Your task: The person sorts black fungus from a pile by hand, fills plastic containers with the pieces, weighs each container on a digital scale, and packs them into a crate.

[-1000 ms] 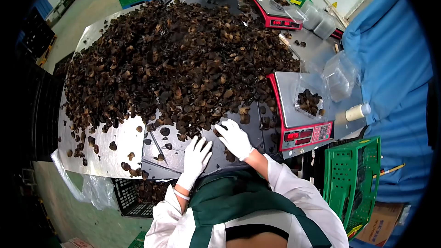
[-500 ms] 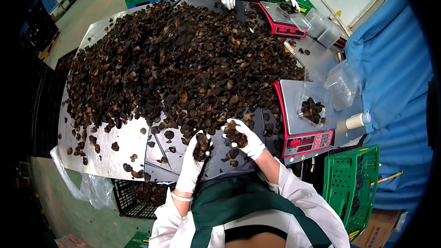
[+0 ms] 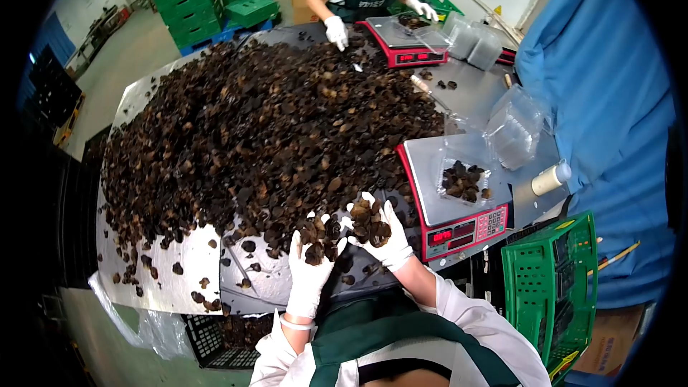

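Observation:
Both of my hands wear white gloves and are turned palm up at the near edge of a large pile of dark brown fungus pieces (image 3: 272, 129). My left hand (image 3: 310, 265) cups a clump of the pieces (image 3: 317, 236). Close beside it on the right, my right hand (image 3: 390, 244) holds another clump (image 3: 370, 222). To the right, a red scale (image 3: 455, 193) carries a clear plastic box (image 3: 448, 165) with some pieces in it.
A co-worker in a dark apron (image 3: 369, 0) stands across the table by a second red scale (image 3: 412, 54). Stacked clear boxes (image 3: 516, 129) and a white bottle (image 3: 550, 179) lie at right. Green crates (image 3: 534, 279) stand lower right; a black crate (image 3: 208, 344) sits below the table edge.
My hands have turned from palms down to palms up and picked up clumps of pieces, which now sit higher and fuller in them. The view has shifted, showing more of the co-worker.

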Demonstrator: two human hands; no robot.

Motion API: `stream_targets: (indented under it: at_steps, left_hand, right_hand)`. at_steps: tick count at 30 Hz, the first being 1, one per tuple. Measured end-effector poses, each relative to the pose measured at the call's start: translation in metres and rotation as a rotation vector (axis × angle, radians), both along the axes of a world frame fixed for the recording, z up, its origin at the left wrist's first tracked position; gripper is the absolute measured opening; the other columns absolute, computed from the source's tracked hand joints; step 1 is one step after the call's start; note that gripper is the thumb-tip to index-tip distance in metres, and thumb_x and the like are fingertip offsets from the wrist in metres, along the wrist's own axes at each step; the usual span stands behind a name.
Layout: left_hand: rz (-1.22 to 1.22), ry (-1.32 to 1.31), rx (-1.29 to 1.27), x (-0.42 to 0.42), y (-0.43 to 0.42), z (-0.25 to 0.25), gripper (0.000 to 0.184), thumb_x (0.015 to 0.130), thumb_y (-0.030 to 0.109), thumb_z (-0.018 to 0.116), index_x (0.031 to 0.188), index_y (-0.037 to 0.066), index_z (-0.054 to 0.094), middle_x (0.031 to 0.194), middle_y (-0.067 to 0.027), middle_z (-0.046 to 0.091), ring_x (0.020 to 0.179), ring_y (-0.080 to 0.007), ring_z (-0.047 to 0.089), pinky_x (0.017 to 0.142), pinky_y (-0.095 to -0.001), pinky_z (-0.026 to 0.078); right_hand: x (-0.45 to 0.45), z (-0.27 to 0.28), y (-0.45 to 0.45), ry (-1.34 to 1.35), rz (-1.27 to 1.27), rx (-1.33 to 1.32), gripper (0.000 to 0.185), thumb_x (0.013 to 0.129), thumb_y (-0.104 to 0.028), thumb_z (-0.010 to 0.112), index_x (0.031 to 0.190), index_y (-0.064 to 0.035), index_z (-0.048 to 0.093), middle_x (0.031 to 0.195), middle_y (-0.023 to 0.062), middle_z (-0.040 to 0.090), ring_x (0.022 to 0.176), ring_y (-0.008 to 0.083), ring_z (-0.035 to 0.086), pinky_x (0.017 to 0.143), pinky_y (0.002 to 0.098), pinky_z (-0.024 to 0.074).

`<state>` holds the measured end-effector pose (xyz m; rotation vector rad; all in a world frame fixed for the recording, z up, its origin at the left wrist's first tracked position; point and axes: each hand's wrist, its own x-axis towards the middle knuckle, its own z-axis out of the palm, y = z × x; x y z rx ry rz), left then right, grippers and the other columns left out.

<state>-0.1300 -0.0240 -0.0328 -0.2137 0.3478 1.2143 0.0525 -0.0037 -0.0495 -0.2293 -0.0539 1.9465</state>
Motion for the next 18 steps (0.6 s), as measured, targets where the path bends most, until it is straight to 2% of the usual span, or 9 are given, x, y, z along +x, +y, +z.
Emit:
stream_targets:
  at_steps: [3, 6, 8, 10, 12, 13, 14, 16, 18]
  left_hand:
    - [-0.052, -0.036, 0.089, 0.028, 0.008, 0.005, 0.048, 0.094, 0.043, 0.043, 0.133, 0.016, 0.049, 0.138, -0.0087, 0.047, 0.128, -0.0362, 0.041, 0.103, -0.0572, 0.031]
    - [-0.11, -0.001, 0.135, 0.061, 0.017, 0.012, 0.05, 0.094, 0.045, 0.043, 0.135, 0.017, 0.047, 0.14, -0.0087, 0.045, 0.129, -0.0374, 0.039, 0.103, -0.0571, 0.031]
    - [-0.139, 0.032, 0.159, 0.085, 0.022, 0.018, 0.051, 0.094, 0.045, 0.043, 0.136, 0.017, 0.046, 0.141, -0.0087, 0.045, 0.13, -0.038, 0.038, 0.103, -0.0569, 0.031]
    - [-0.188, -0.073, 0.131, 0.107, 0.029, 0.024, 0.052, 0.094, 0.046, 0.043, 0.137, 0.018, 0.044, 0.141, -0.0089, 0.045, 0.13, -0.0387, 0.038, 0.101, -0.057, 0.033]
    - [-0.23, -0.11, 0.217, 0.131, 0.041, 0.031, 0.051, 0.094, 0.045, 0.043, 0.137, 0.018, 0.044, 0.14, -0.0094, 0.045, 0.129, -0.0393, 0.039, 0.097, -0.0569, 0.038]
    - [-0.244, -0.106, 0.235, 0.143, 0.046, 0.036, 0.05, 0.095, 0.045, 0.043, 0.137, 0.018, 0.044, 0.14, -0.0095, 0.045, 0.128, -0.0398, 0.04, 0.096, -0.0567, 0.04]
    - [-0.256, -0.103, 0.255, 0.156, 0.051, 0.04, 0.049, 0.095, 0.044, 0.043, 0.137, 0.019, 0.044, 0.139, -0.0096, 0.046, 0.127, -0.0403, 0.041, 0.095, -0.0565, 0.042]
    - [-0.247, -0.04, 0.185, 0.181, 0.064, 0.051, 0.049, 0.095, 0.045, 0.045, 0.134, 0.015, 0.047, 0.136, -0.0112, 0.048, 0.123, -0.0395, 0.046, 0.096, -0.0566, 0.042]
    - [-0.248, 0.002, 0.124, 0.204, 0.079, 0.051, 0.05, 0.094, 0.045, 0.048, 0.131, 0.011, 0.049, 0.133, -0.0139, 0.05, 0.121, -0.0378, 0.048, 0.096, -0.0564, 0.043]
  right_hand:
    - [0.027, 0.008, 0.001, -0.017, -0.065, 0.03, 0.058, 0.094, -0.054, 0.037, 0.14, -0.0184, 0.036, 0.134, 0.0174, 0.046, 0.115, 0.0362, 0.053, 0.075, 0.051, 0.0541]
    - [0.059, 0.021, -0.001, 0.034, -0.095, 0.126, 0.057, 0.095, -0.052, 0.038, 0.138, -0.0157, 0.037, 0.135, 0.0177, 0.046, 0.114, 0.0358, 0.053, 0.085, 0.0511, 0.0513]
    - [0.082, 0.035, -0.002, -0.122, -0.175, 0.044, 0.053, 0.094, -0.051, 0.042, 0.135, -0.0183, 0.042, 0.131, 0.0167, 0.05, 0.113, 0.0365, 0.054, 0.07, 0.0494, 0.0546]
    - [0.112, 0.037, -0.001, -0.105, -0.172, 0.078, 0.052, 0.094, -0.05, 0.044, 0.134, -0.0172, 0.043, 0.129, 0.0148, 0.052, 0.109, 0.035, 0.057, 0.068, 0.0479, 0.0549]
    - [0.141, 0.052, 0.001, -0.072, -0.182, 0.18, 0.052, 0.094, -0.049, 0.045, 0.134, -0.0145, 0.044, 0.128, 0.0133, 0.053, 0.111, 0.0338, 0.056, 0.077, 0.0482, 0.0534]
    - [0.156, 0.048, 0.005, 0.009, -0.242, 0.217, 0.054, 0.096, -0.045, 0.041, 0.135, -0.0081, 0.041, 0.131, 0.0133, 0.052, 0.111, 0.0319, 0.056, 0.094, 0.0472, 0.0471]
    - [0.168, 0.053, 0.011, -0.152, -0.365, 0.123, 0.056, 0.096, -0.043, 0.043, 0.139, -0.0083, 0.037, 0.131, 0.0137, 0.051, 0.114, 0.0308, 0.055, 0.095, 0.0459, 0.0468]
    - [0.195, 0.066, 0.017, -0.206, -0.394, 0.142, 0.057, 0.096, -0.04, 0.044, 0.143, -0.0089, 0.031, 0.131, 0.0133, 0.051, 0.115, 0.0295, 0.054, 0.096, 0.0451, 0.0469]
    - [0.224, 0.069, 0.024, -0.215, -0.357, 0.292, 0.059, 0.096, -0.034, 0.045, 0.146, -0.0091, 0.025, 0.13, 0.0149, 0.05, 0.115, 0.0289, 0.054, 0.096, 0.0439, 0.0469]
